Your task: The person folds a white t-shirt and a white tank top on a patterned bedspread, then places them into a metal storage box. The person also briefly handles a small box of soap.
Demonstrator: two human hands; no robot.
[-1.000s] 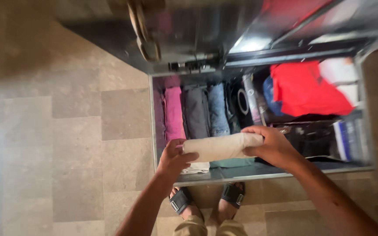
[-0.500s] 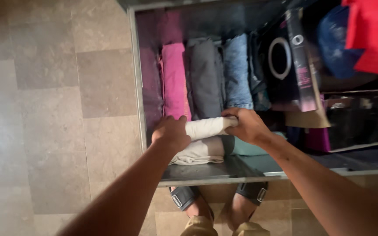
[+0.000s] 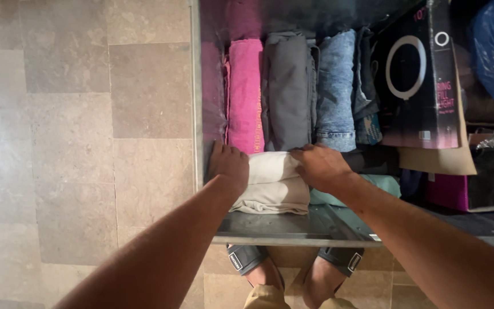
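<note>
Cream rolled cloth (image 3: 271, 167) lay on a beige folded cloth (image 3: 273, 197) at the metal drawer's (image 3: 281, 229) front, just before the pink towel (image 3: 244, 94). Left hand (image 3: 230, 165) and right hand (image 3: 318, 166) each clasped an end; pressing evenly, I judged, would seat it snugly without unrolling.

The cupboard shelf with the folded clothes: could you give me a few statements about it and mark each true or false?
1. Both hands, left hand and right hand, press on the cream folded cloth. True.
2. The pink folded cloth lies right of the denim. False: it lies left, with the grey folded cloth between them.
3. The cream cloth sits atop another pale folded cloth. True.
4. The person is barefoot. False: dark sandals show below.
</note>
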